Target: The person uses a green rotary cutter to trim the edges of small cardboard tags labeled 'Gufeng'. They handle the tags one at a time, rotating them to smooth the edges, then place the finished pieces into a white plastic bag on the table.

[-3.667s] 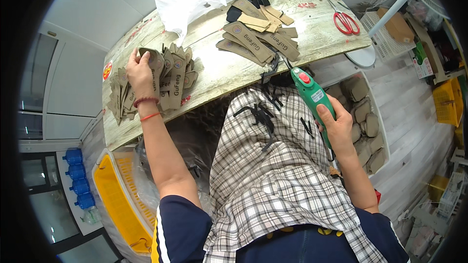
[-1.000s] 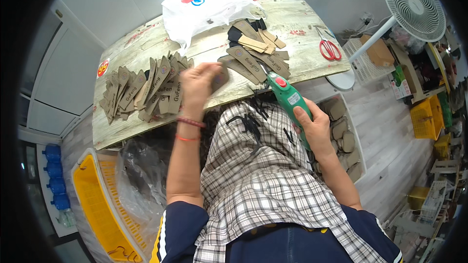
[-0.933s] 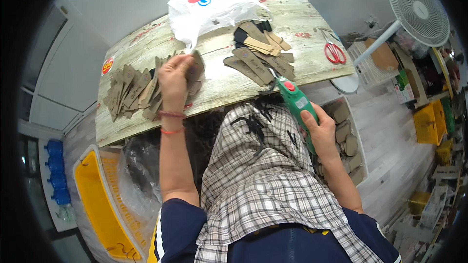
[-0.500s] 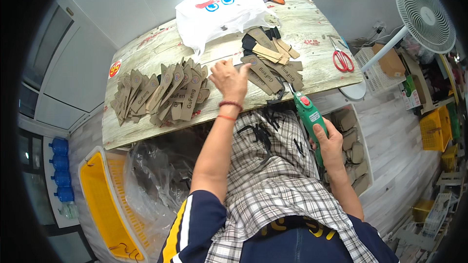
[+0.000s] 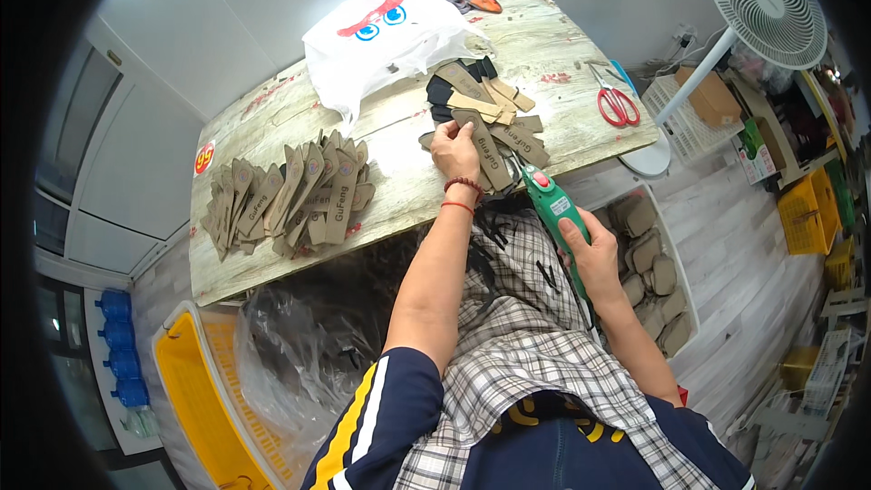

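A brown strap piece (image 5: 487,152) with a rounded end is pinched between the thumb and fingers of my left hand (image 5: 455,152), near the table's front edge. My right hand (image 5: 594,259) grips a green hand-held power tool (image 5: 553,202) with a red button. Its narrow metal tip lies close beside the lower end of the held strap; whether they touch I cannot tell. More brown straps (image 5: 523,145) lie under and right of the held one. Behind them are tan strips with black ends (image 5: 472,107). A fanned pile of printed straps (image 5: 308,191) lies to the left.
On the table (image 5: 399,163) rest a white plastic bag (image 5: 390,41) and red-handled scissors (image 5: 619,107). A bin of brown pads (image 5: 655,277) stands right of my lap, a yellow basket (image 5: 195,399) at the lower left. Black scraps lie on my plaid apron (image 5: 508,327). A fan (image 5: 769,4) stands at right.
My left hand was spread above the table and has moved right, closing on a brown strap. The right hand still holds the green tool. The whole view has shifted slightly.
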Demonstrator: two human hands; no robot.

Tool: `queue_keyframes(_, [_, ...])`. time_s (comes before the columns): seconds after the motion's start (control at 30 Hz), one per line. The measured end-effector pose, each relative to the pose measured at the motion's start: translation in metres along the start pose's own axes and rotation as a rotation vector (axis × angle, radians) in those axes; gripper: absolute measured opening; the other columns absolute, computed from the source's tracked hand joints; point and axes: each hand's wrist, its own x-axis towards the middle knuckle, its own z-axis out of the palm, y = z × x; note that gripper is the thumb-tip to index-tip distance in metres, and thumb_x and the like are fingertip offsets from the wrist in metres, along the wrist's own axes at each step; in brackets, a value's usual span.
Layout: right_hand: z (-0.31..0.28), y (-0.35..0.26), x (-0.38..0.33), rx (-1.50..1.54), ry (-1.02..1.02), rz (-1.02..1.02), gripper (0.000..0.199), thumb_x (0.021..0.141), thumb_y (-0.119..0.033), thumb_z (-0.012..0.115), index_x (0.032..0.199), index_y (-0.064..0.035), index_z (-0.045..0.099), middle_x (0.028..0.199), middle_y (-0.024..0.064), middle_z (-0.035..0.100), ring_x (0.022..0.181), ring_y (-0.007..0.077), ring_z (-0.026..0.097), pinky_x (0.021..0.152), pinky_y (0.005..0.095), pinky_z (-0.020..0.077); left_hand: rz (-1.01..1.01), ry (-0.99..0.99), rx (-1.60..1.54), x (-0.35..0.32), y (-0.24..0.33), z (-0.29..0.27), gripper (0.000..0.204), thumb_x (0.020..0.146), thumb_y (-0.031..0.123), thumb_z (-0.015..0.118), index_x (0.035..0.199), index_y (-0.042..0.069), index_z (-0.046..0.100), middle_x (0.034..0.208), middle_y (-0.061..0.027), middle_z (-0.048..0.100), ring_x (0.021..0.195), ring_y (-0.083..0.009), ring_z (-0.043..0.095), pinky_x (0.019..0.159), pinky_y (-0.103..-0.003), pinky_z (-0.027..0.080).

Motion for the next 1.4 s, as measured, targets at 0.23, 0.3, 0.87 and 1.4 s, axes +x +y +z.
queue_keyframes(0.23, [0.001,-0.001,0.008,-0.077,0.034,-0.06,0.045,0.09,-0.039,0.065,0.115,-0.0024,0.064,0.068,-0.0001,0.057,0.052,0.0055,0.048,0.049,0.0237,0.0408,-0.295,-0.273,-0.64,-0.026,0.047,-0.034,0.007,0.085,0.01,0.071,0.087,0.005,0.065,0.076,-0.0007,0.067,0.057,-0.007,0.055,0.052,-0.022,0.043])
queue_keyframes(0.3, [0.005,-0.002,0.005,-0.056,0.022,-0.052,0.045,0.089,-0.039,0.066,0.116,-0.0024,0.064,0.068,0.0,0.056,0.052,0.0057,0.048,0.049,0.0239,0.041,-0.346,-0.273,-0.703,-0.035,0.056,-0.041,0.007,0.086,0.009,0.07,0.089,0.005,0.065,0.078,-0.0015,0.068,0.06,-0.0082,0.058,0.052,-0.022,0.044])
queue_keyframes(0.87, [-0.006,-0.01,-0.005,0.029,0.023,-0.045,0.051,0.089,-0.042,0.066,0.118,-0.0002,0.062,0.071,-0.0003,0.057,0.055,0.0045,0.047,0.049,0.0219,0.0412,-0.42,-0.442,-0.666,-0.084,0.066,-0.048,0.003,0.086,0.006,0.068,0.085,0.004,0.067,0.076,-0.0019,0.069,0.058,-0.0072,0.059,0.052,-0.021,0.043])
queue_keyframes(1.4, [-0.007,-0.014,-0.011,0.012,-0.048,-0.032,0.051,0.088,-0.042,0.067,0.119,-0.0008,0.062,0.072,-0.0003,0.057,0.055,0.0047,0.048,0.048,0.0215,0.0415,-0.067,-0.527,-0.361,-0.067,0.08,-0.076,0.011,0.087,0.005,0.066,0.094,-0.002,0.071,0.083,-0.002,0.068,0.071,-0.0062,0.059,0.066,-0.02,0.048])
